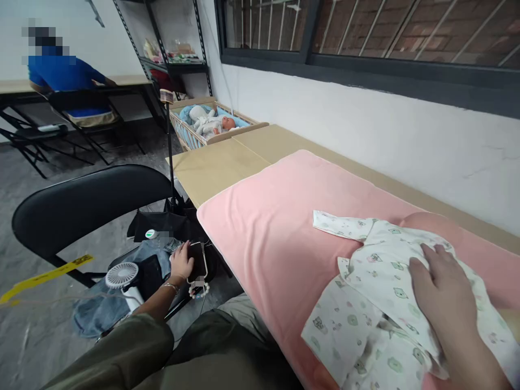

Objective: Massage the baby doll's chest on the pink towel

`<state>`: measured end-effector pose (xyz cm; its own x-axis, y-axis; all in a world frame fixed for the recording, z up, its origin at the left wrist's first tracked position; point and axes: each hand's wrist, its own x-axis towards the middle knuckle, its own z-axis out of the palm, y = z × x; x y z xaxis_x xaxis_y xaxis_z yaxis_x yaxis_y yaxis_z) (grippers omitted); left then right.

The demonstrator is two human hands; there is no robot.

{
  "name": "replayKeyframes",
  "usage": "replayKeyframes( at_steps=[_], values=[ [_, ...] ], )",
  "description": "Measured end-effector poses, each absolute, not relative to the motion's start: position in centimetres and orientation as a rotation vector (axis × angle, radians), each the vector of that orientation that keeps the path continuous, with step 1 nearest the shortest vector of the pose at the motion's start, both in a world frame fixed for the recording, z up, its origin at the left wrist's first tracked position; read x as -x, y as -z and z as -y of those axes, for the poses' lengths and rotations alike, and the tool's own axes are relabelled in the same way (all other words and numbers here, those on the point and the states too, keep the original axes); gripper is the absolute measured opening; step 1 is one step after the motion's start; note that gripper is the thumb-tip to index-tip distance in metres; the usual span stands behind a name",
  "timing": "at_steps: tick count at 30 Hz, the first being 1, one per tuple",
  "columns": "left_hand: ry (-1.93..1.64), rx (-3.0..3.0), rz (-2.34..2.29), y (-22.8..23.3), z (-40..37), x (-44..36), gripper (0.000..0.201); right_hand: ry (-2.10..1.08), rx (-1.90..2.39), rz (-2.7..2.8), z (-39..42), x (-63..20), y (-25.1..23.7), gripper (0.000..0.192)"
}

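My left hand (181, 262) is down beside the table, over the chair, with its fingers curled round the edge of a dark phone (198, 261) that has a beaded strap (199, 290). My right hand (444, 287) lies with fingers apart on a white baby garment (400, 271) printed with small green and pink animals. One sleeve of the garment stretches out to the left; its lower part is open and folded near the table's front edge. Under it a pink blanket (276, 216) covers the tabletop. What lies beneath the cloth is mostly hidden.
A black folding chair (93, 203) at the left carries denim cloth (91, 309), a small white fan (122, 275) and a bottle (164, 241). Beyond the tan table (219, 165) stands a crib (190, 138) with a doll (211, 125). A person in blue (67, 73) sits far left.
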<state>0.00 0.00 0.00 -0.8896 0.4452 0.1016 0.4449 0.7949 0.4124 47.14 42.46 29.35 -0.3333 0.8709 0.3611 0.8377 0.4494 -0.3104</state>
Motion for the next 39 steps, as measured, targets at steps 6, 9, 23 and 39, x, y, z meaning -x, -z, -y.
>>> replayKeyframes(
  at_steps=[6, 9, 23, 39],
  values=[
    [-1.658, -0.561, -3.103, -8.4, -5.1, -2.5, 0.057, -0.107, 1.415, 2.227, -42.3, -47.3, -29.3, 0.084],
    [-2.428, -0.673, -2.797, -16.3, -10.0, -4.7, 0.054, -0.104, 1.377, 2.237, -42.7, -47.6, -28.9, 0.080],
    [-1.745, -1.427, -1.049, -38.6, -33.3, -31.8, 0.017, 0.212, 1.109, 2.087, -41.1, -51.3, -34.8, 0.051],
    [-1.150, -0.458, -0.732, -38.4, -45.2, -49.4, 0.061, -0.027, 1.832, 1.994, -42.1, -61.0, -39.3, 0.046]
  ],
)
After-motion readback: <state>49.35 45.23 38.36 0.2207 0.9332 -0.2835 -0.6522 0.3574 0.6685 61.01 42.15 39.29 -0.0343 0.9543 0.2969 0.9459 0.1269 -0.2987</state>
